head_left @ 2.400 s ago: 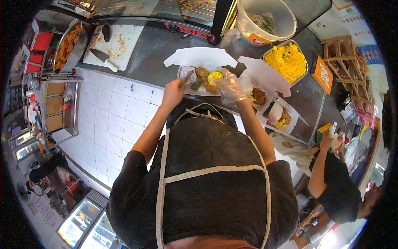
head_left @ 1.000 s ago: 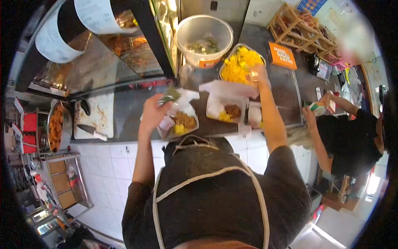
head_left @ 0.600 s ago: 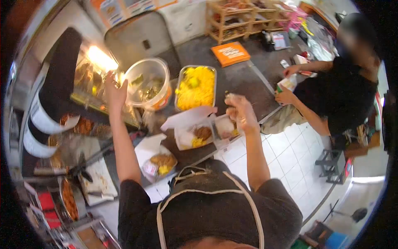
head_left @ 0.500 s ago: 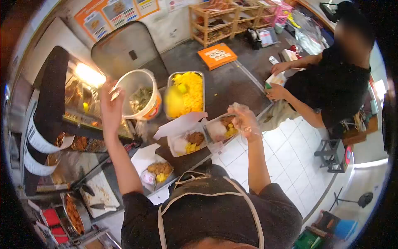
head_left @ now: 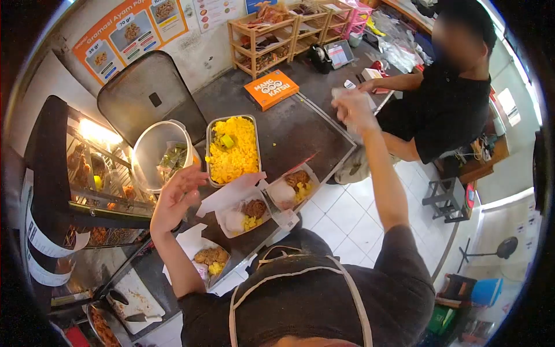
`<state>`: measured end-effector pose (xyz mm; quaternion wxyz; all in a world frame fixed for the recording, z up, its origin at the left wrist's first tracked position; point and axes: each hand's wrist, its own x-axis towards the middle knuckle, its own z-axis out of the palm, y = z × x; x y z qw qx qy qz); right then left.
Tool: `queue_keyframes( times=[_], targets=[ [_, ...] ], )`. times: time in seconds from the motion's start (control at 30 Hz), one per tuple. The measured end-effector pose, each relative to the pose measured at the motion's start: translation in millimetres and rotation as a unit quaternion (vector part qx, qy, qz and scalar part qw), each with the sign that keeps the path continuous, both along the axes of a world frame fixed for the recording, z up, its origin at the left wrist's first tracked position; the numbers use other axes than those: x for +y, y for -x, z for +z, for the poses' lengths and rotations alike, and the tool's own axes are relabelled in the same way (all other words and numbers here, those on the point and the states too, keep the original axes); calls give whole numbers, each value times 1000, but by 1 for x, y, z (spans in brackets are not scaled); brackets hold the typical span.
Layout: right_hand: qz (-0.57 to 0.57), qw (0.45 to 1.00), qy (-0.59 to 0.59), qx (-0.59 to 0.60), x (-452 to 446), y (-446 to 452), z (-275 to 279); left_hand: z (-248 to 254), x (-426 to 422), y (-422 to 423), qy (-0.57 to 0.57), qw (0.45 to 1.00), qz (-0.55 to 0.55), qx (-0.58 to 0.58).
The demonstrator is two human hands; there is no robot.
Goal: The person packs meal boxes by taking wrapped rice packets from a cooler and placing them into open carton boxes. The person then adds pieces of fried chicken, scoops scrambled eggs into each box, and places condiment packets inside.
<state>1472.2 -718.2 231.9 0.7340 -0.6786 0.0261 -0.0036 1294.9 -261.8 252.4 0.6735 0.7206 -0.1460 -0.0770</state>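
Note:
My left hand (head_left: 180, 196) hovers with its fingers apart and nothing in them, between the white bucket (head_left: 163, 156) of bagged greens and the open box lids. My right hand (head_left: 354, 110) is raised over the far right edge of the counter, fingers curled in; something thin and translucent shows about it, too blurred to name. Below my hands are a middle food box (head_left: 245, 217), a right food box (head_left: 292, 188) and a left food box (head_left: 208, 260), holding fried pieces and yellow bits. A metal tray (head_left: 258, 151) of yellow food with a yellow-green piece on top stands behind.
A lit display case (head_left: 95, 168) stands at left, near a white cutting board (head_left: 136, 301) with a knife. An orange box (head_left: 272, 89) and wooden racks (head_left: 263, 49) are at the back. A co-worker in black (head_left: 457, 98) stands at right, near my right hand.
My left hand has come down from beside the bucket, its fingers now spread. My right hand has moved away from the right food box, farther out and up. The view has shifted.

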Motion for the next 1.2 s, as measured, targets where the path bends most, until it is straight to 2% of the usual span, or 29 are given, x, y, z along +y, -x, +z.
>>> queue_keyframes(
  times=[0.03, 0.07, 0.13, 0.2, 0.23, 0.3, 0.33, 0.4, 0.47, 0.5, 0.53, 0.57, 0.6, 0.67, 0.73, 0.8, 0.83, 0.87, 1.0, 1.07, 1.2],
  targets=[
    [-9, 1000, 17, -6, -6, -27, 9, -1, -2, -2, -2, 1000, 6, -1],
    [22, 994, 106, -23, -28, -71, 10, -3, -5, -7, 10, 1000, 18, 0],
    [49, 987, 149, -24, -56, -132, 15, -9, -23, -20, 19, 999, 33, 3],
    [47, 994, 99, -8, -81, -200, 9, -19, -54, -43, 39, 995, 87, -9],
    [-24, 923, 370, -100, -88, -252, -2, -20, -76, -57, 18, 993, 117, -16],
    [-85, 764, 609, -194, -101, -322, -2, -35, -109, -86, 23, 987, 160, -6],
    [-93, 700, 679, -201, -103, -342, 10, -42, -128, -97, 8, 982, 190, 4],
    [-101, 641, 725, -232, -108, -427, 22, -55, -160, -118, -11, 959, 279, 40],
    [-28, 529, 809, -255, -130, -502, -14, -50, -189, -135, -11, 946, 317, 61],
    [-11, 529, 808, -259, -132, -526, -20, -46, -198, -139, -36, 941, 329, 71],
    [-55, 596, 767, -230, -130, -553, -18, -39, -205, -142, -60, 934, 343, 76],
    [-97, 659, 719, -198, -121, -573, -12, -31, -216, -145, -35, 918, 383, 101],
    [-135, 718, 664, -160, -112, -589, -10, -34, -213, -145, -41, 919, 384, 75],
    [-119, 724, 659, -168, -102, -601, 6, -29, -224, -147, -14, 881, 463, 92],
    [-110, 727, 655, -177, -95, -639, 0, -26, -233, -150, -20, 855, 507, 106],
    [-139, 693, 684, -181, -86, -711, -24, -31, -237, -142, -14, 827, 552, 106],
    [-118, 687, 694, -180, -80, -726, -25, -29, -242, -138, -13, 818, 566, 103],
    [-96, 681, 703, -179, -71, -735, -25, -27, -246, -133, -14, 805, 584, 103],
    [-137, 659, 723, -156, -36, -711, 3, -21, -264, -94, -38, 730, 669, 131],
    [-190, 567, 761, -252, -35, -717, -12, -17, -277, -79, -43, 677, 721, 141],
    [-93, 564, 782, -249, -38, -788, -42, -18, -294, -64, -23, 624, 767, 147]
  ],
)
